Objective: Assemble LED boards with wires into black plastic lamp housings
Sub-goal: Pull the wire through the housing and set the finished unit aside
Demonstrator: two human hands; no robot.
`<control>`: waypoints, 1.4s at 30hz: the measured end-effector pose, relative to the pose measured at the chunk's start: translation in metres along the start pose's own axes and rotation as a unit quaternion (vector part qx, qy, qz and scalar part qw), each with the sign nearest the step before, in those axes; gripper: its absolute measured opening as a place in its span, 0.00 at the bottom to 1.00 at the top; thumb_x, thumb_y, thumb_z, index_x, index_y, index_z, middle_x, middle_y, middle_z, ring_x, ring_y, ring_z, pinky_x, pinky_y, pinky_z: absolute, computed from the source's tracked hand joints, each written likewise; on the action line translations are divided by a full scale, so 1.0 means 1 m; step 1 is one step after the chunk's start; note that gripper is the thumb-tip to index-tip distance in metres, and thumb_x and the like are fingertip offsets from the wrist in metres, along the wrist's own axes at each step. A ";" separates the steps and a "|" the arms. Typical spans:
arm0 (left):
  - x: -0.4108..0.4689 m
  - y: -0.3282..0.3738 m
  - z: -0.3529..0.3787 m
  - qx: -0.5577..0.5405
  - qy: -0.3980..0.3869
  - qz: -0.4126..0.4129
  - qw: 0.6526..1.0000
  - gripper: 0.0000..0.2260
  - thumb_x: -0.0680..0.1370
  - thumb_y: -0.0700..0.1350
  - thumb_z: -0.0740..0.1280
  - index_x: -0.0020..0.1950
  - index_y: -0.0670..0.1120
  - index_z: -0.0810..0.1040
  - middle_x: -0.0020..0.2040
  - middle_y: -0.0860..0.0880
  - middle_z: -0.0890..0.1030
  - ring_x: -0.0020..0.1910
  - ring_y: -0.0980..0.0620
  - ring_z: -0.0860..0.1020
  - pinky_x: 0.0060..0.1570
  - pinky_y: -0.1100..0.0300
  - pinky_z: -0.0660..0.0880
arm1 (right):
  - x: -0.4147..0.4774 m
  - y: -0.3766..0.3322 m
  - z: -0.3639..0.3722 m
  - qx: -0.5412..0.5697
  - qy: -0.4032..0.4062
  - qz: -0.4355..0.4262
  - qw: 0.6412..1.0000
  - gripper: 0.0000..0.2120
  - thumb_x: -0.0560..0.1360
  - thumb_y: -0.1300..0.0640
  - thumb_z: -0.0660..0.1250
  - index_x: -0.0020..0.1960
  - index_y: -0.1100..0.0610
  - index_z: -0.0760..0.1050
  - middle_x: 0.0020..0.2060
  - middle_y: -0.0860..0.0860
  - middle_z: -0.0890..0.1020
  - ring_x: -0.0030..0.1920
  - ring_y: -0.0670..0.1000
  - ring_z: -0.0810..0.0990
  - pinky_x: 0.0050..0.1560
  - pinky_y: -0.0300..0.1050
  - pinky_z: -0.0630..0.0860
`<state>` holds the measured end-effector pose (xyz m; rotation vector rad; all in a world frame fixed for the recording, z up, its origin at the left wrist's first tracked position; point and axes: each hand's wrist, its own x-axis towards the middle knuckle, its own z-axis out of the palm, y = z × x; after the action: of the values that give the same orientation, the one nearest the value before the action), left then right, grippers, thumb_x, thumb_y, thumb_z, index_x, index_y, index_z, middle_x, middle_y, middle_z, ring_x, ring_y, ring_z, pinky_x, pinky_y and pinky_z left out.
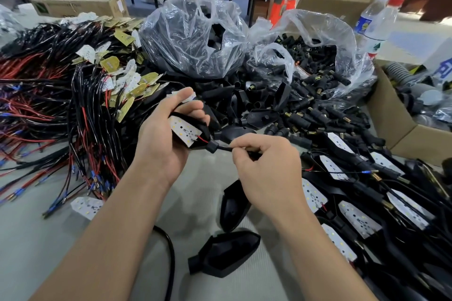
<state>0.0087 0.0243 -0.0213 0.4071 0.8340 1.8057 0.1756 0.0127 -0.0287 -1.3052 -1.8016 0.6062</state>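
My left hand [161, 137] grips a black lamp housing [205, 129] with a white LED board [184, 132] seated in it. A second white board peeks out above my thumb. From the housing's stem [213, 147] a black sleeved wire [225, 149] runs right, and my right hand [266, 168] pinches that wire between thumb and forefinger. Two empty black housings [233, 205] [225, 253] lie on the grey table below my hands.
A heap of wired LED boards [97, 80] fills the left. Two clear bags hold black housings [195, 39] and black connectors [310, 61] behind. Assembled lamps [362, 203] pile at the right, beside a cardboard box [403, 134]. Water bottles [376, 19] stand at back right.
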 end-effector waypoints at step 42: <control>-0.035 -0.002 0.005 0.450 -0.388 -0.202 0.779 0.04 0.75 0.42 0.72 0.45 0.43 0.84 0.43 0.39 0.85 0.41 0.46 0.84 0.38 0.59 0.79 | 0.028 0.007 -0.007 0.217 0.051 0.024 0.975 0.08 0.75 0.62 0.72 0.45 0.50 0.86 0.35 0.49 0.86 0.35 0.52 0.84 0.39 0.50 0.82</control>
<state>0.0270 -0.0059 -0.0149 1.3607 1.0140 0.5947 0.1814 0.0410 -0.0210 -1.0599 -1.4533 0.8866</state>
